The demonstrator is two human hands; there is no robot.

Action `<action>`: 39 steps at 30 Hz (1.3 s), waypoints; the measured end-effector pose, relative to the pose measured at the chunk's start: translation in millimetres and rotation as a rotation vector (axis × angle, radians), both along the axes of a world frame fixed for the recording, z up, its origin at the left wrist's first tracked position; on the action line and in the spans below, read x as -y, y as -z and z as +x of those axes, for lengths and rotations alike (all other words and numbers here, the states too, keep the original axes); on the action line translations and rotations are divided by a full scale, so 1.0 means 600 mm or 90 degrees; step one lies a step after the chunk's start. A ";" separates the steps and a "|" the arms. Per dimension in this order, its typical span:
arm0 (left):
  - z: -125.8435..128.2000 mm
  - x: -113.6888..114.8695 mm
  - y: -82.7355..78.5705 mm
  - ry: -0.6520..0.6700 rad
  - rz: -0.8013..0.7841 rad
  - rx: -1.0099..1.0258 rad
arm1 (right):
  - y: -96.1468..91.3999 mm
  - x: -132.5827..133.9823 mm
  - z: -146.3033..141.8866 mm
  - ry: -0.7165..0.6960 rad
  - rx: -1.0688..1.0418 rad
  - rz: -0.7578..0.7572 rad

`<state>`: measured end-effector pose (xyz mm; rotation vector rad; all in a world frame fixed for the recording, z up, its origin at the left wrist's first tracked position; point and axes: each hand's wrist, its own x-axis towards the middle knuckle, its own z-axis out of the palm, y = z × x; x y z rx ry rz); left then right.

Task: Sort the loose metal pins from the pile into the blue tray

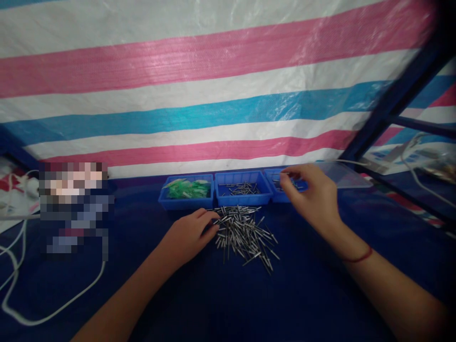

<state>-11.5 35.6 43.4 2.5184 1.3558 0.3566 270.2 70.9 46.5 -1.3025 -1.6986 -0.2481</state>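
Observation:
A heap of small metal pins (245, 232) lies on the dark blue table cover. My left hand (190, 232) rests at the heap's left edge, fingers curled together against the pins. My right hand (313, 194) hovers over the right blue tray (276, 176), thumb and fingers pinched together; what they hold is too small to see. The middle blue tray (242, 189) holds several metal pins. In the left blue tray (187, 191) are green plastic pieces.
A striped pink, white and blue tarp (213, 85) forms the back wall. White cables (53, 304) loop across the table at the left beside a blurred-out patch. A dark blue frame post (395, 99) slants up at the right, with a clear plastic bag behind it.

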 end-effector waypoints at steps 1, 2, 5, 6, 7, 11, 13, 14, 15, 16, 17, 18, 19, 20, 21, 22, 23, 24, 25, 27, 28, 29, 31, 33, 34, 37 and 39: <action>-0.004 -0.002 0.001 0.003 -0.004 -0.015 | 0.002 -0.009 0.014 0.047 0.048 -0.009; -0.007 -0.004 0.003 0.008 -0.007 -0.025 | 0.006 -0.017 0.025 0.093 0.096 -0.026; -0.010 -0.005 0.008 0.023 -0.007 -0.037 | 0.020 -0.031 0.039 0.169 0.181 -0.076; -0.009 -0.006 0.010 0.029 -0.005 -0.038 | 0.025 -0.031 0.036 0.167 0.185 -0.082; -0.008 -0.006 0.011 0.036 -0.006 -0.039 | 0.029 -0.030 0.030 0.150 0.184 -0.081; -0.003 -0.004 0.012 0.059 -0.014 -0.050 | 0.039 -0.011 -0.014 0.010 0.189 -0.064; -0.002 -0.003 0.013 0.061 -0.010 -0.055 | 0.041 0.003 -0.040 -0.071 0.201 -0.072; -0.001 -0.003 0.013 0.060 -0.007 -0.057 | 0.042 0.011 -0.051 -0.111 0.204 -0.081; -0.001 -0.002 0.015 0.058 -0.003 -0.057 | 0.043 0.018 -0.062 -0.148 0.205 -0.092; 0.000 -0.002 0.016 0.055 0.000 -0.057 | 0.043 0.024 -0.070 -0.182 0.204 -0.103; 0.000 -0.002 0.018 0.052 0.004 -0.057 | 0.044 0.030 -0.078 -0.213 0.203 -0.113; 0.001 -0.002 0.020 0.049 0.008 -0.055 | 0.045 0.034 -0.084 -0.240 0.201 -0.122; 0.003 -0.002 0.021 0.046 0.013 -0.052 | 0.045 0.038 -0.089 -0.263 0.198 -0.131; 0.004 -0.002 0.023 0.044 0.020 -0.047 | 0.046 0.041 -0.093 -0.282 0.194 -0.140; 0.006 -0.002 0.023 0.043 0.028 -0.040 | 0.047 0.044 -0.096 -0.300 0.191 -0.150; 0.008 -0.002 0.024 0.043 0.038 -0.029 | 0.047 0.046 -0.099 -0.316 0.185 -0.157; 0.011 -0.001 0.024 0.045 0.046 -0.013 | 0.048 0.048 -0.102 -0.334 0.178 -0.163; 0.014 0.000 0.023 0.049 0.051 0.009 | 0.048 0.050 -0.105 -0.354 0.169 -0.169; 0.017 0.002 0.023 0.056 0.048 0.037 | 0.047 0.051 -0.107 -0.375 0.160 -0.174; 0.023 0.006 0.022 0.069 0.020 0.104 | 0.046 0.055 -0.111 -0.415 0.140 -0.182; 0.026 0.009 0.022 0.072 -0.003 0.136 | 0.044 0.057 -0.113 -0.429 0.130 -0.185; 0.028 0.010 0.023 0.070 -0.028 0.166 | 0.043 0.059 -0.114 -0.439 0.121 -0.187; 0.031 0.012 0.025 0.057 -0.074 0.213 | 0.041 0.062 -0.116 -0.446 0.105 -0.192; 0.033 0.013 0.027 0.037 -0.107 0.250 | 0.040 0.063 -0.116 -0.445 0.094 -0.202; 0.033 0.013 0.028 0.028 -0.119 0.265 | 0.040 0.063 -0.116 -0.446 0.089 -0.208; 0.035 0.012 0.030 -0.003 -0.146 0.307 | 0.043 0.062 -0.115 -0.449 0.075 -0.218; 0.037 0.012 0.032 -0.025 -0.159 0.332 | 0.046 0.061 -0.115 -0.449 0.071 -0.220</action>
